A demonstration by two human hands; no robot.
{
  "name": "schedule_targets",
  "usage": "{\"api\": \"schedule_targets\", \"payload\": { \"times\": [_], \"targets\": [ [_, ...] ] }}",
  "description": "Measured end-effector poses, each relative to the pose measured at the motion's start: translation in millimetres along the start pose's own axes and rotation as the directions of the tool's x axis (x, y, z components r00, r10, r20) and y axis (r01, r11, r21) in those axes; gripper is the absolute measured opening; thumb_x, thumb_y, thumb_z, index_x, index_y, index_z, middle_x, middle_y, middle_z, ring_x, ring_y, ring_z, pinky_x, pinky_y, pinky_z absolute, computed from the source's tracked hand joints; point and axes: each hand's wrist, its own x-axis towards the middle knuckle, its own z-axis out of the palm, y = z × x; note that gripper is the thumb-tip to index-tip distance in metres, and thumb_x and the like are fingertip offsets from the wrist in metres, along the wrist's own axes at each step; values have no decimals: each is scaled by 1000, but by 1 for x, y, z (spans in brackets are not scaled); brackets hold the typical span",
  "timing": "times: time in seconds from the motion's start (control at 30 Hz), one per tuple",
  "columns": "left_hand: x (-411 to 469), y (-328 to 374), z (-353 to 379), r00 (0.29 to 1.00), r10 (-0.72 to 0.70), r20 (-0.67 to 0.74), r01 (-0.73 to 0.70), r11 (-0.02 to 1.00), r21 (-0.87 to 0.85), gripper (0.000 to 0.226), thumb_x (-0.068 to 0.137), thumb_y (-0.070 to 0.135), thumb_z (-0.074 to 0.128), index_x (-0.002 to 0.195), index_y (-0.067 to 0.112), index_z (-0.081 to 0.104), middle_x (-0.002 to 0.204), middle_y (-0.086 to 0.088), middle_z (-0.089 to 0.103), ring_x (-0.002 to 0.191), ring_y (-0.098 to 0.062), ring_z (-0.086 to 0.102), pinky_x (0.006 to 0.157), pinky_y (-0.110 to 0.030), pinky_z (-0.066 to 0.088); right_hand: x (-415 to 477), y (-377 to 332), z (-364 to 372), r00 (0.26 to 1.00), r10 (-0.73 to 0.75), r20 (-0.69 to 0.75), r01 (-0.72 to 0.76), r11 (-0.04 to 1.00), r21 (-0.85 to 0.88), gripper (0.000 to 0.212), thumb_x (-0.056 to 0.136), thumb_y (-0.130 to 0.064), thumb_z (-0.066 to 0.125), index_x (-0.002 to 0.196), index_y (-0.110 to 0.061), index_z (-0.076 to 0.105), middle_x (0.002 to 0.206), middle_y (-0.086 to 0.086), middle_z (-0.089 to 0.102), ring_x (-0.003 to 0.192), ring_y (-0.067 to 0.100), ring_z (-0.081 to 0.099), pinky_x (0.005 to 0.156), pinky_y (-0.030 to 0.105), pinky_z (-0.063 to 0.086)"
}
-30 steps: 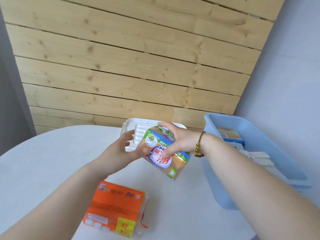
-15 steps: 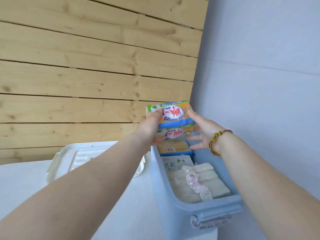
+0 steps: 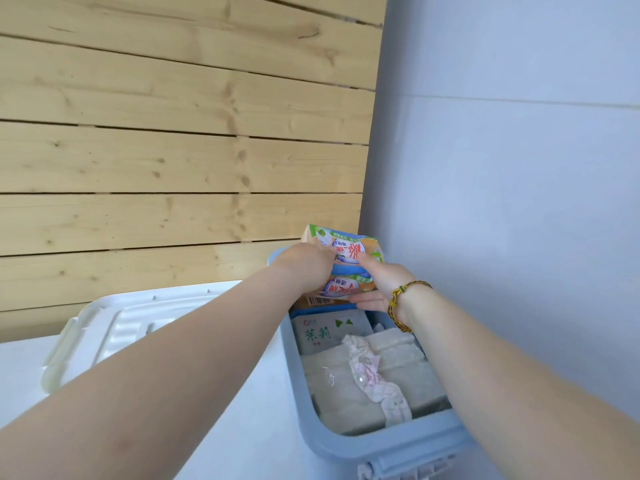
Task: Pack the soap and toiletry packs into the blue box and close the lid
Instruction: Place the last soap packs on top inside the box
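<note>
The soap pack [image 3: 347, 259] is held at the far end of the blue box [image 3: 296, 368], above the other packs lying inside. It is clamped between two grips: the left hand [image 3: 306, 268] is curled round its left end, and the right hand [image 3: 379, 289] is closed on its right side, thumb on top and fingers beneath. The white lid [image 3: 114, 327] is laid on the table [image 3: 214, 427] just left of the box.

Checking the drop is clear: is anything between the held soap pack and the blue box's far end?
The white plastic lid lies aside, off the opening. But under the orange-and-green soap pack, an orange barcoded pack already occupies that end of the blue plastic box.
</note>
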Motion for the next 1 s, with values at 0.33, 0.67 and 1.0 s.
{"api": "schedule_targets", "payload": {
  "times": [0.33,0.67,1.0],
  "targets": [
    [-10,-26,2,990,-45,-132,13,973,-232,37,91,31,50,118,5,49,114,-13,58,110,-29,53,90,-35,42,2,-1,2,998,-56,14,57,994,-97,36,93,-23,51,125,-8,47,121,21,60,114,35,60,91,35,48],
    [-17,-43,11,949,117,-291,-169,973,-157,68,84,22,60,141,22,24,129,-10,50,114,-32,52,90,-37,41,-2,5,4,954,-297,42,270,787,-554,69,82,0,61,140,-9,25,111,5,54,98,22,54,84,28,47],
    [-7,-44,8,959,281,31,-281,932,231,60,97,40,28,147,16,6,159,0,2,146,-17,1,118,-33,4,-1,8,10,955,-283,87,261,663,-702,67,97,-9,37,149,-22,-3,137,12,47,122,34,50,98,33,42]
  ]
}}
